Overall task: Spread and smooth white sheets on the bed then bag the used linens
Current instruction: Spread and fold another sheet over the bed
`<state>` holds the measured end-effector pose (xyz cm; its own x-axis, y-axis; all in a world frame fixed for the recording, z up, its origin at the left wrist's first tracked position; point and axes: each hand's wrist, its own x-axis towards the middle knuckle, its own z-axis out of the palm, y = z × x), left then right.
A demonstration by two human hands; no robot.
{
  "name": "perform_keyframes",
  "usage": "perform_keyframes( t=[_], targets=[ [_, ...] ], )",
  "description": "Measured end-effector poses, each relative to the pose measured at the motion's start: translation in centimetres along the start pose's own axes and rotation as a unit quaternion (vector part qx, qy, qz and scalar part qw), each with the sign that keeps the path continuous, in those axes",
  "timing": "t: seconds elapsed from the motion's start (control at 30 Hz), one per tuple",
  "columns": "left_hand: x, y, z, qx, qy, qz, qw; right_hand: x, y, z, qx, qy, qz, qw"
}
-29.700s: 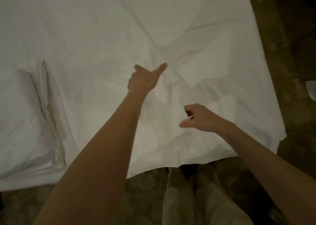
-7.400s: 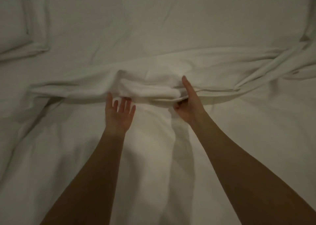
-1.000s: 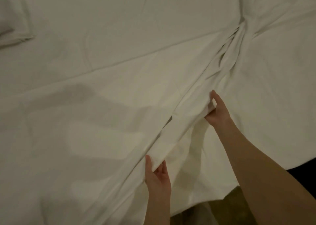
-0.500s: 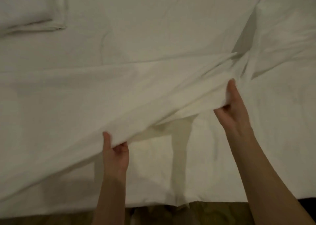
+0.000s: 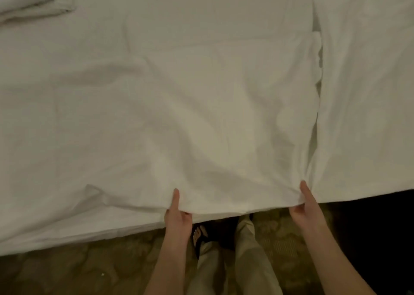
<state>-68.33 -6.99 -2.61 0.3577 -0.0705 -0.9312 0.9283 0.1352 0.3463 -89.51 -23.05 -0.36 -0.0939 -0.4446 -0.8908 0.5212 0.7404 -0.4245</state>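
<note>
both hands, left hand (image 5: 178, 214) and right hand (image 5: 305, 205), pinch the sheet (image 5: 201, 126) hem at the bed's near edge, likely to tension out wrinkles.

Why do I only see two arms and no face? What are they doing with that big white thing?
The camera sits on the person's head and looks down, so you see what they see: their own arms, never their face. The left hand and the right hand each pinch the near edge of a white sheet, thumbs on top, fingers tucked beneath. The sheet lies spread over the bed, with soft wrinkles in it. On the right, another white layer lies beside it, meeting it along a seam. At the far left corner is a pillow. Below the hands you see the person's pale trousers, a foot in a dark sandal, and patterned carpet.
</note>
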Motion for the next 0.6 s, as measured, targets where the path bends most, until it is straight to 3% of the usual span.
perform_keyframes(
  t=[0.23,0.37,0.47,0.6],
  targets=[
    [-1.3,-0.6,-1.0,0.009,-0.032,0.029,0.999,0.3,-0.9,-0.7,-0.019,0.041,-0.056,0.997],
    [-0.9,-1.7,-3.9,0.046,-0.021,0.0,0.999,1.1,-0.4,-2.7,-0.02,0.088,-0.065,0.994],
    [0.3,-1.4,-4.5,0.001,0.007,-0.019,1.0,2.1,1.6,-2.5,-0.015,0.109,-0.046,0.993],
    [1.8,1.5,-4.8,-0.08,0.012,0.019,0.997,2.2,5.3,-0.7,-0.049,0.065,0.008,0.997]
  ],
)
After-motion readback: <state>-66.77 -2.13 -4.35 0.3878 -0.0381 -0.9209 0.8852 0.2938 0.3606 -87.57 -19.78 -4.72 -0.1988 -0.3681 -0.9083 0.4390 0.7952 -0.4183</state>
